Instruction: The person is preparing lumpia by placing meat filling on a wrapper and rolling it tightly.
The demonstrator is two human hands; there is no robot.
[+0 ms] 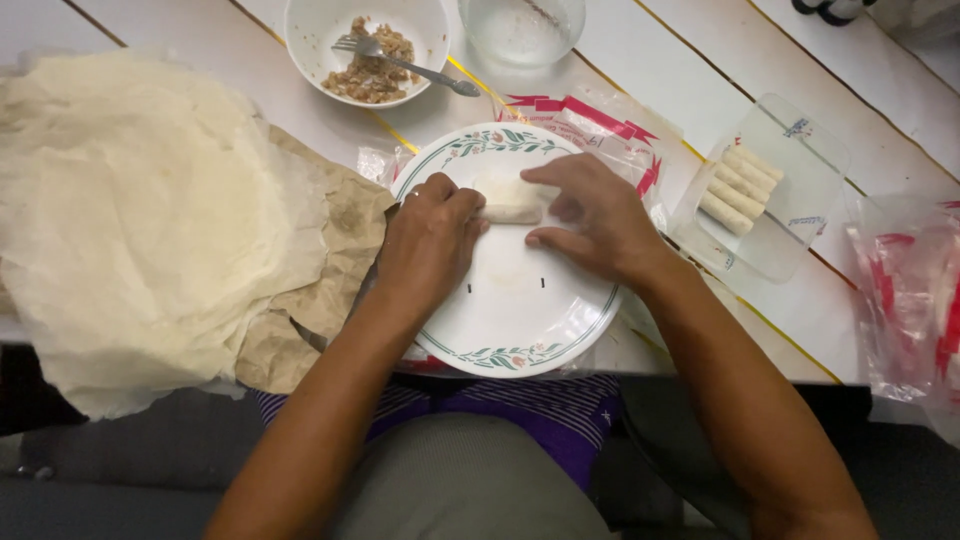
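A white plate (pixel 520 320) with a leaf pattern on its rim lies at the table's near edge. On it sits a small pale rolled wrapper (pixel 512 211). My left hand (pixel 430 240) presses its fingertips on the roll's left end. The fingers of my right hand (pixel 597 215) curl over its right end and the loose flap above it. Both hands grip the roll from either side.
A stack of thin pale wrappers (pixel 130 210) lies on brown paper at the left. A white bowl (pixel 312 30) of minced filling with a fork stands behind, beside a glass bowl (pixel 520 30). A clear tray (pixel 775 190) holds several finished rolls; plastic bags (pixel 905 290) lie at the right.
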